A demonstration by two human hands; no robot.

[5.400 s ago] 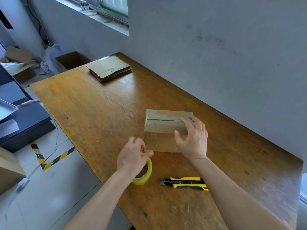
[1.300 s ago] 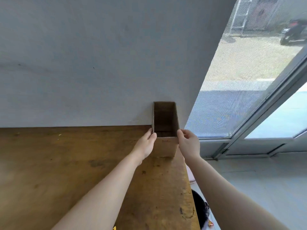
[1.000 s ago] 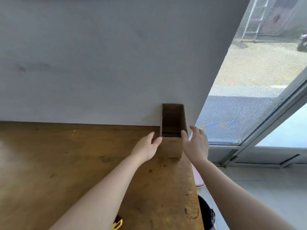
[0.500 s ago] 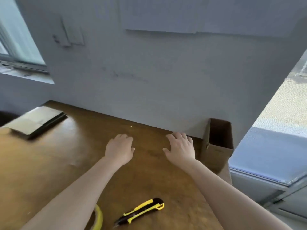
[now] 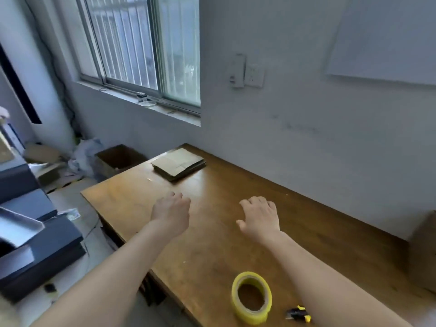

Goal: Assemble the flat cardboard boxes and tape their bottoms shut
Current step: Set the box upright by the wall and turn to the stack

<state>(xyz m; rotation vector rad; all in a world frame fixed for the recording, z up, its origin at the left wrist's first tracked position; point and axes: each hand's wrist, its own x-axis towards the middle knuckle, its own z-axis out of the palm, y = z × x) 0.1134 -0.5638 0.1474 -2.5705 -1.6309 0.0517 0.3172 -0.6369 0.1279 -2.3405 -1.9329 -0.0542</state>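
A stack of flat cardboard boxes [image 5: 178,163] lies at the far left corner of the wooden table [image 5: 236,244], against the wall. My left hand [image 5: 171,212] and my right hand [image 5: 259,217] hover palm down over the table's middle, fingers relaxed, holding nothing, well short of the stack. A yellow tape roll [image 5: 252,300] lies near the front edge between my forearms. Beside it, the tip of a yellow and black utility knife [image 5: 298,314] shows under my right forearm. An assembled cardboard box [image 5: 424,251] stands at the table's far right, cut off by the frame's edge.
An open brown carton [image 5: 119,159] stands on the floor beyond the table's left end, among bags and cardboard scraps. Dark grey machines [image 5: 30,232] stand on the left. A window [image 5: 141,43] and a grey wall run behind the table.
I let go of the assembled box at the table's right end, and my view has swung left. Both hands now reach empty over the table towards the flat stack.
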